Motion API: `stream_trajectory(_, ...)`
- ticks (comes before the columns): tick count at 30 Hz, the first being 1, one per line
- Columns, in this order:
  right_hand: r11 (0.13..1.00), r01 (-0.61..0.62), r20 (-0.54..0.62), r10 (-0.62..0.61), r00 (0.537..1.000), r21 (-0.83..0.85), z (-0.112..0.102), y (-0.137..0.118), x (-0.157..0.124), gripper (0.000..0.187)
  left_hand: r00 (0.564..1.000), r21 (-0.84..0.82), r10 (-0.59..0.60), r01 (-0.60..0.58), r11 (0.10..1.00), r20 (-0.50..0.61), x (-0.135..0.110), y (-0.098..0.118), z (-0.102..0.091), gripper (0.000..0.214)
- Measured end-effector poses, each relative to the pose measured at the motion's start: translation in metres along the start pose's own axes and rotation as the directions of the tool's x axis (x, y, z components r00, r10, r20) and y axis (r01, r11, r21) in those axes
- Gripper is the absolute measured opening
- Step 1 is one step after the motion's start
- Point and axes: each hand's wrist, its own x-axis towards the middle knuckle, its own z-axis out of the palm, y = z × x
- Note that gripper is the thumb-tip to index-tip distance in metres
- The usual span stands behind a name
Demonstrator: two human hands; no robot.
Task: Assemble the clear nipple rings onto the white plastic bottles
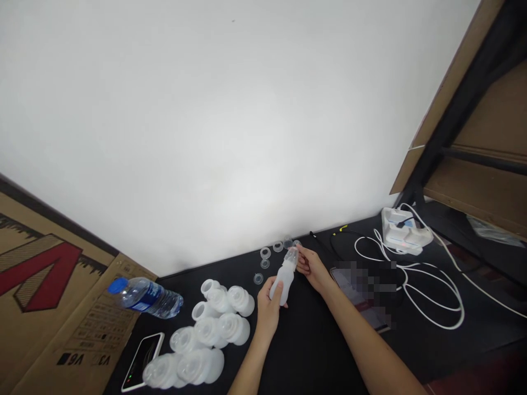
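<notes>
My left hand (269, 307) is wrapped round the body of a translucent white baby bottle (282, 282), which it holds tilted above the black table. At the bottle's upper end is a clear teat-like top (292, 255). The fingers of my right hand (312, 267) are closed at the side of that top; exactly what they pinch is partly hidden. Just beyond the hands, along the wall, lie several small clear rings, such as this ring (265, 253) and a flat clear disc (258, 278). To the left stands a group of similar white bottles (208, 332), some with clear tops and some with open necks.
A water bottle (150, 296) with a blue cap lies by a cardboard box (61, 307) on the left. Near it is a white-edged phone (142, 362). On the right are a dark tablet-like device (362, 307), a white power strip (405, 230) and a looped white cable (457, 323).
</notes>
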Motion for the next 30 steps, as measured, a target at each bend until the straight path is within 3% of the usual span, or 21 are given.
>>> stream_trajectory(7,1.0,0.003,0.091,-0.003,0.996,0.001,0.004,-0.002,-0.005,0.034,1.0,-0.003,0.001,-0.001,1.0,0.018,0.001,-0.004,-0.001,0.063)
stream_trajectory(12,0.998,0.039,0.082,-0.036,0.996,-0.042,0.007,-0.001,-0.007,0.04,1.0,-0.009,0.01,-0.01,1.0,0.001,0.002,-0.005,-0.002,0.064)
stream_trajectory(19,0.97,0.192,0.06,-0.185,0.981,-0.146,0.009,0.0,-0.006,0.043,1.0,-0.015,0.001,-0.001,1.0,-0.007,0.001,-0.005,-0.001,0.063)
stream_trajectory(24,0.943,0.214,0.065,-0.204,0.977,-0.256,0.004,0.006,-0.002,0.048,1.0,-0.02,0.007,-0.008,1.0,-0.016,0.001,-0.006,-0.001,0.062)
stream_trajectory(27,0.906,0.238,0.084,-0.223,0.971,-0.349,0.0,0.009,0.001,0.05,0.999,-0.019,0.016,-0.017,1.0,-0.027,0.001,-0.007,-0.002,0.061)
stream_trajectory(30,0.806,0.326,0.123,-0.307,0.944,-0.494,-0.004,0.013,0.004,0.05,0.999,-0.017,0.019,-0.02,1.0,-0.037,0.002,-0.008,-0.002,0.061)
